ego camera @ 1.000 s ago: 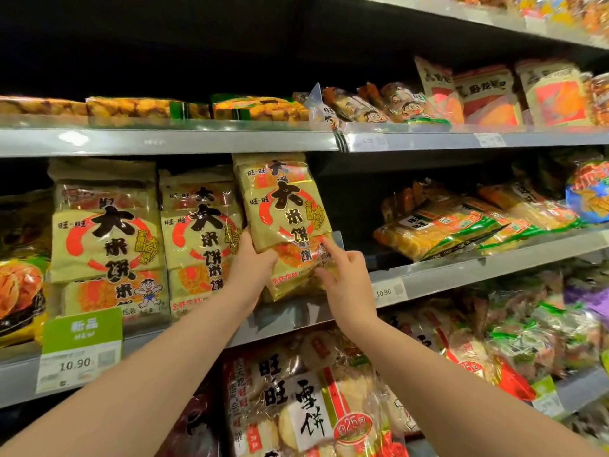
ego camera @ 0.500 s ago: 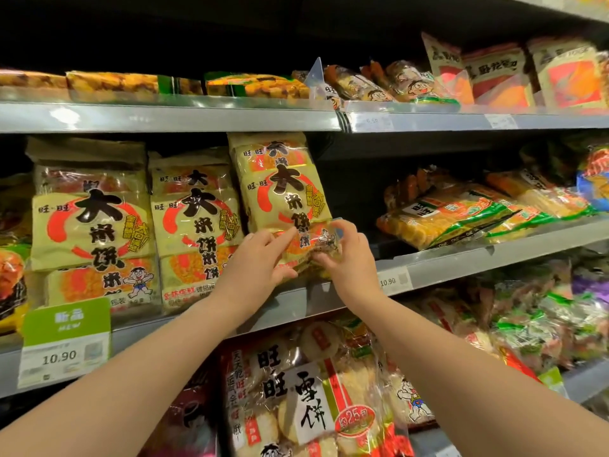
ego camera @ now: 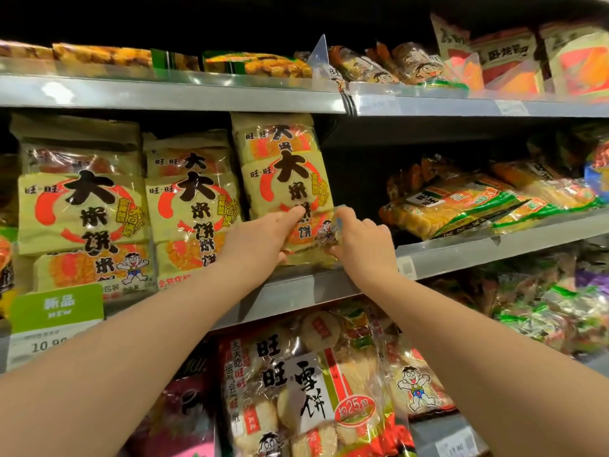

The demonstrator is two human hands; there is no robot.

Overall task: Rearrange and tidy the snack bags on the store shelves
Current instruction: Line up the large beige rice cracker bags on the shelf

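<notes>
With left hand [ego camera: 263, 235] and right hand [ego camera: 359, 240], our grip grasps the yellow rice-cracker bag [ego camera: 283, 179]; we seat it upright, flush with its neighbours.

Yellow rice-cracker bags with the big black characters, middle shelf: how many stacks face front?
3. Left stack, middle stack, and right stack, which the left hand and right hand touch. More bags may sit hidden behind.
</notes>
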